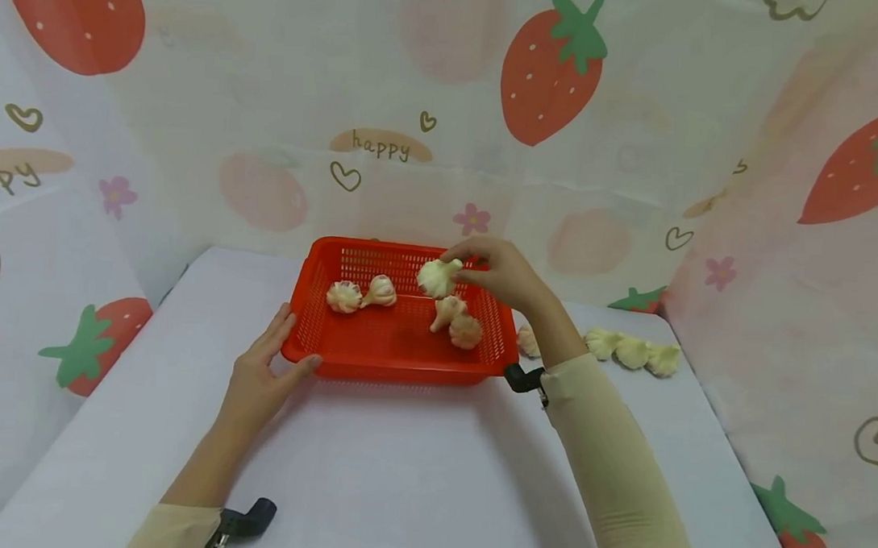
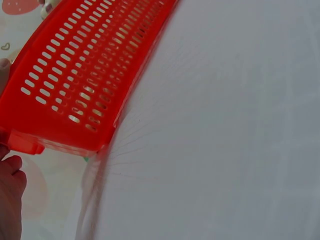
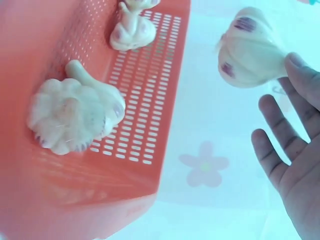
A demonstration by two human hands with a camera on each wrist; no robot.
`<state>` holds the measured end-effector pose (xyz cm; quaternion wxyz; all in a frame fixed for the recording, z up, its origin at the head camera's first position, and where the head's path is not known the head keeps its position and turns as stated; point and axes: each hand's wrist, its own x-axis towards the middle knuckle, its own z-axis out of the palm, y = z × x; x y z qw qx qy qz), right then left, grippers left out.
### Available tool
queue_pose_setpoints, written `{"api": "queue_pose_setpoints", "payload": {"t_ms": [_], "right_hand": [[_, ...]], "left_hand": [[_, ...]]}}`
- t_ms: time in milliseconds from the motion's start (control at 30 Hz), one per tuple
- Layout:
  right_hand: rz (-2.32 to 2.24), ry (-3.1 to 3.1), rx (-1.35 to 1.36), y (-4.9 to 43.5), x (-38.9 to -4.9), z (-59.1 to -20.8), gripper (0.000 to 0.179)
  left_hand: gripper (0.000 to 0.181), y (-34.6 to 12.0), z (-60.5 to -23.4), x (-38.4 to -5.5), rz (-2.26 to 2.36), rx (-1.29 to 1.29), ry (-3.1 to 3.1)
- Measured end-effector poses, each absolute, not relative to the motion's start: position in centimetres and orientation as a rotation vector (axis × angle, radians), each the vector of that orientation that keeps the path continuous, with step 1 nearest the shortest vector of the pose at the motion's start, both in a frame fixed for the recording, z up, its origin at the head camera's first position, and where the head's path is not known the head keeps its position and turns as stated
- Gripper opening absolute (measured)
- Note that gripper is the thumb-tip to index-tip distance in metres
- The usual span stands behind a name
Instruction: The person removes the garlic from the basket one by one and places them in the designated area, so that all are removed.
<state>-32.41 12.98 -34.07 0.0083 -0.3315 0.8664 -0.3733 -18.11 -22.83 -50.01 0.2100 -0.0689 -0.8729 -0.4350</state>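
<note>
On a white worktop (image 1: pixel 403 466), the left hand (image 1: pixel 261 374) grips a red basket (image 1: pixel 371 344) at one end, seemingly steadying it, while the right hand (image 1: pixel 503 275) pinches a garlic bulb (image 1: pixel 435 280) by the neck, likely its easiest hold, over the basket

Strawberry-print backdrop (image 1: pixel 445 89) (lightly creased) behind white table (image 1: pixel 396 466).

White table (image 1: pixel 403 466): basket (image 1: pixel 399 375), garlic bulbs (image 1: pixel 631 352)
</note>
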Motion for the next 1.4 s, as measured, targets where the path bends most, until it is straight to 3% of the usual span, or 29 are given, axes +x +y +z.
{"api": "queue_pose_setpoints", "payload": {"t_ms": [933,1400], "right_hand": [[-1.513,2.95,-0.904,18.9,-21.9,-38.3,0.034],[-1.568,3.024,-0.894,20.9,-19.2,-39.0,0.036]], "left_hand": [[0.083,-23.1,-50.1,-18.2,-1.241,-0.202,-2.417],[0.084,-22.7,-49.8,-18.1,-1.244,-0.189,-2.422]]}}
